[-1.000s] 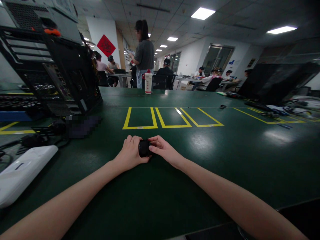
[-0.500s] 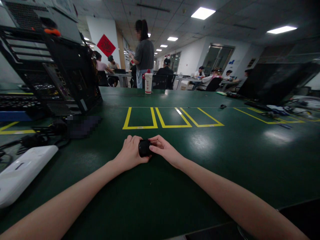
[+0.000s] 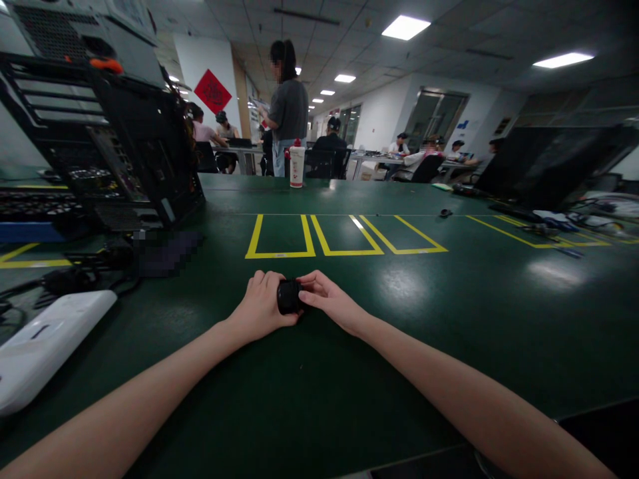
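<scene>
A small black object with rounded edges (image 3: 289, 297) is between my two hands, low over or on the green table (image 3: 309, 399); its exact kind I cannot make out. My left hand (image 3: 262, 301) wraps round its left side, with the thumb beneath its near edge. From the right, my right hand (image 3: 327, 298) pinches at its other side, thumb in front and fingers behind. Part of the object is hidden by the fingers. Beyond the hands, yellow tape outlines (image 3: 280, 255) mark the tabletop.
At left stand an open black computer case (image 3: 114, 140), tangled black cables (image 3: 107, 259) and a white power-strip-like box (image 3: 54, 346). A white cup (image 3: 296, 166) is at the far edge. On the right are a dark monitor (image 3: 554, 166) and a small black piece (image 3: 445, 213). People are in the background.
</scene>
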Demonstrator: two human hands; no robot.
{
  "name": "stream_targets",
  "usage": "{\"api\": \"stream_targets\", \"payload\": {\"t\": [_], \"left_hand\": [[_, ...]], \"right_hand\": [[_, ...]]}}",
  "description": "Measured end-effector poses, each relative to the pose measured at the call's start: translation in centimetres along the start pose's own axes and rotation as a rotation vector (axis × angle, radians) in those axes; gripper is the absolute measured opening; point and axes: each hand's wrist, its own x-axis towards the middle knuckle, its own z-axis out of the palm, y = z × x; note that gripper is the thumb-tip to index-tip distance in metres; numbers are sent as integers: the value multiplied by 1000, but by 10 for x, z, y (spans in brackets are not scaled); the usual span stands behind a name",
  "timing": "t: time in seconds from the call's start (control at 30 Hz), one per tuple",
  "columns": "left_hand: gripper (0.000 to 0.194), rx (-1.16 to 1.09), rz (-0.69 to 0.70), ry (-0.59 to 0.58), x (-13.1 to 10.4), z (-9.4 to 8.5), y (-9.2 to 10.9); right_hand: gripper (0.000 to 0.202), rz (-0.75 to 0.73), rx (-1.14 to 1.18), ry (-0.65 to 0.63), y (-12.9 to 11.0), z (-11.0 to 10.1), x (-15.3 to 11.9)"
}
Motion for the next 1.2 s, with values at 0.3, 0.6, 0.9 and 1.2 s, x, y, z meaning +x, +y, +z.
{"api": "stream_targets", "payload": {"t": [0.3, 0.6, 0.9, 1.2], "left_hand": [[50, 18, 6, 0, 0, 0, 0], [51, 29, 22, 30, 1, 4, -1], [50, 13, -1, -13, 0, 1, -1], [51, 7, -14, -12, 0, 1, 0]], "right_hand": [[37, 13, 13, -39, 1, -3, 0], [29, -19, 6, 6, 5, -1, 2], [42, -9, 31, -69, 0, -4, 0], [32, 13, -14, 2, 2, -1, 0]]}}
